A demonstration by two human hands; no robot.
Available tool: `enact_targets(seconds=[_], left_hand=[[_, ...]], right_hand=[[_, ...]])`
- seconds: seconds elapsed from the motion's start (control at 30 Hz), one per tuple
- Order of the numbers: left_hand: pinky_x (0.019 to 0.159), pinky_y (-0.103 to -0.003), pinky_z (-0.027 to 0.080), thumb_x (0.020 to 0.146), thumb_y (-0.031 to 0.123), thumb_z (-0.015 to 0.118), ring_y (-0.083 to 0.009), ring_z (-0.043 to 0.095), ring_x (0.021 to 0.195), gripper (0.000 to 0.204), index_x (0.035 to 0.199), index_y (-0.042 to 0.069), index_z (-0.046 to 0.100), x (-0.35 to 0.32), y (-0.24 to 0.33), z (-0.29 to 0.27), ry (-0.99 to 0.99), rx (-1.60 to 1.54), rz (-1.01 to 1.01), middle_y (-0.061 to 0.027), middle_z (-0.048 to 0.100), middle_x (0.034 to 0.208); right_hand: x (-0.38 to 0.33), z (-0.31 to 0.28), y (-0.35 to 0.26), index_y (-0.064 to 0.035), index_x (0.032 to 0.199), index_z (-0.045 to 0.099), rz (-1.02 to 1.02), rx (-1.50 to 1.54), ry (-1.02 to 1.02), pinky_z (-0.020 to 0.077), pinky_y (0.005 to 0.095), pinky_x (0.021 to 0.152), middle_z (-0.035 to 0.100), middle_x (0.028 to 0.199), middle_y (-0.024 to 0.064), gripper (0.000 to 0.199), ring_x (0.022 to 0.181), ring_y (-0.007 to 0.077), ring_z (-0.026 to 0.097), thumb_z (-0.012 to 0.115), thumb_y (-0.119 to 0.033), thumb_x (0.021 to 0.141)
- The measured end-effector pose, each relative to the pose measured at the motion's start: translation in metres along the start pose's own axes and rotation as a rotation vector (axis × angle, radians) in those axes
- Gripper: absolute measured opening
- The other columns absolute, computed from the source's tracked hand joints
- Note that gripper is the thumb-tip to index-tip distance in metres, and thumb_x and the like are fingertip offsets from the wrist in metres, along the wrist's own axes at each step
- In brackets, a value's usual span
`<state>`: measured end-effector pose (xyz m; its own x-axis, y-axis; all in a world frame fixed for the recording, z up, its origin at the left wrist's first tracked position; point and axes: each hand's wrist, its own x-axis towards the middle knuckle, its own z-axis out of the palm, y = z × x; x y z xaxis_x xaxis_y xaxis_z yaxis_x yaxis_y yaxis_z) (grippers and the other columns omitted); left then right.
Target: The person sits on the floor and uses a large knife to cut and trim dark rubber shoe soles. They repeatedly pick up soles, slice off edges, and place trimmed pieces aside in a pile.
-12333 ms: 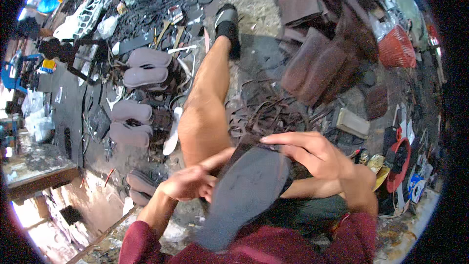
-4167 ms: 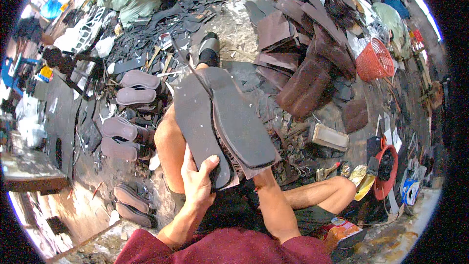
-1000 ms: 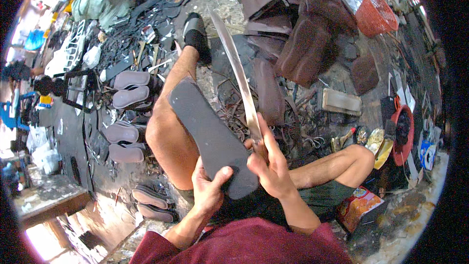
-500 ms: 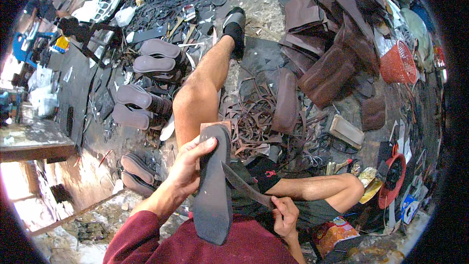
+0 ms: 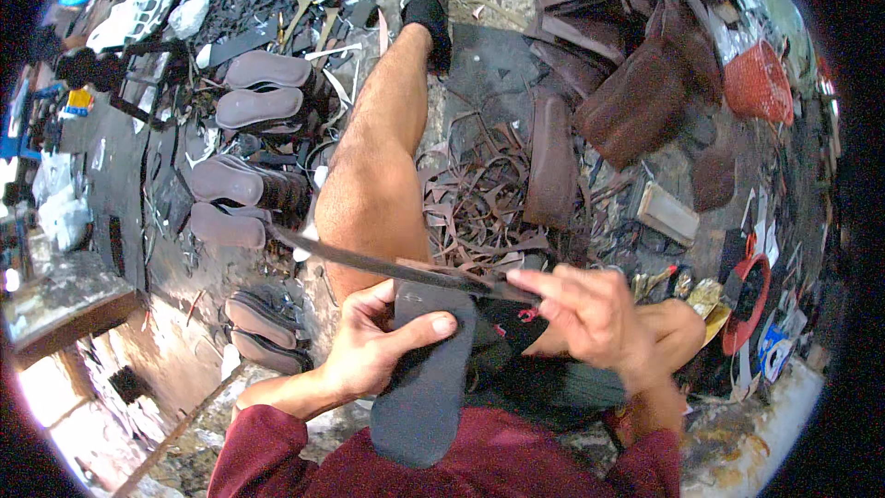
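Observation:
My left hand (image 5: 373,341) grips a dark grey shoe sole (image 5: 419,410), its thumb flat on the upper face and the fingers behind. The sole lies lengthwise in front of my maroon top, toe and heel pointing away and toward me. My right hand (image 5: 595,318), somewhat blurred, holds a long dark knife (image 5: 350,261), its index finger stretched along the blade. The blade lies across the far end of the sole, its tip toward the left; whether it touches the sole I cannot tell. A thin brown edge (image 5: 429,266) shows just beyond the blade.
Stacks of brown-grey soles (image 5: 244,180) stand left of my stretched leg (image 5: 373,189). Brown strip offcuts (image 5: 489,194) lie heaped beyond the knife. Farther right are brown sheets (image 5: 636,111), a red basket (image 5: 758,83) and a pale rectangular block (image 5: 668,214). A wooden ledge (image 5: 74,318) juts in at left.
My right hand has risen with the knife, which has swung from beside the sole to across its far end. The sole has shifted right and nearer me; the whole view has moved slightly.

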<state>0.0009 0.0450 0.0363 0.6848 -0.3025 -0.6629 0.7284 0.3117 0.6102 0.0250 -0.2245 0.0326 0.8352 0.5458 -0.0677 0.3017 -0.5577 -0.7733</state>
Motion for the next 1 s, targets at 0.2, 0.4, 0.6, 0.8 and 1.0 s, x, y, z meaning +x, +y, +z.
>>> enact_targets(seconds=[0.2,0.4,0.6,0.8,1.0], left_hand=[[0.084,-0.031,0.054,0.079,0.009,0.083,-0.0167,0.067,0.092,0.034,0.109,0.0,0.069,0.004,0.013,0.015,-0.037,0.296,-0.113,-0.0082,0.072,0.103],[0.1,-0.037,0.046,0.091,0.046,0.063,-0.0319,0.054,0.124,0.094,0.158,0.008,0.01,0.027,-0.027,-0.06,-0.873,0.065,-0.207,-0.0207,0.055,0.137],[0.103,-0.042,0.048,0.085,0.011,0.076,-0.0253,0.062,0.111,0.061,0.136,0.005,0.043,0.019,-0.026,0.088,0.115,-0.425,0.436,-0.0101,0.062,0.118],[0.087,-0.038,0.057,0.091,0.014,0.071,-0.021,0.066,0.097,0.037,0.121,0.003,0.052,0.032,-0.01,0.104,0.03,-0.436,0.285,-0.0085,0.064,0.11],[0.077,-0.033,0.055,0.082,0.023,0.07,-0.019,0.066,0.082,0.044,0.119,0.004,0.055,0.033,-0.048,0.082,0.214,-0.125,0.341,-0.005,0.066,0.097]], right_hand=[[0.075,-0.049,-0.016,-0.0135,0.138,0.054,0.008,-0.039,-0.54,0.0532,0.0457,0.064,0.07,0.093,0.0172,0.042,0.075,0.0361,0.068,0.054,-0.025,0.097],[-0.005,-0.069,-0.013,0.0007,0.135,0.053,0.35,0.624,-0.263,0.0483,0.0266,0.067,0.067,0.095,0.0112,0.041,0.076,0.0112,0.059,0.047,-0.025,0.103],[-0.062,0.016,-0.045,0.0021,0.139,0.051,0.165,0.389,0.584,0.0486,0.0279,0.061,0.06,0.087,0.0088,0.04,0.063,0.0143,0.056,0.047,-0.014,0.102],[-0.147,0.087,-0.004,0.0061,0.133,0.054,0.194,0.053,0.756,0.0488,0.0326,0.069,0.063,0.087,0.013,0.039,0.073,0.0195,0.06,0.047,-0.015,0.102],[-0.149,0.051,-0.018,0.0047,0.121,0.061,0.26,0.072,0.525,0.0509,0.0386,0.068,0.066,0.085,0.0173,0.03,0.07,0.0313,0.063,0.053,-0.011,0.096]])
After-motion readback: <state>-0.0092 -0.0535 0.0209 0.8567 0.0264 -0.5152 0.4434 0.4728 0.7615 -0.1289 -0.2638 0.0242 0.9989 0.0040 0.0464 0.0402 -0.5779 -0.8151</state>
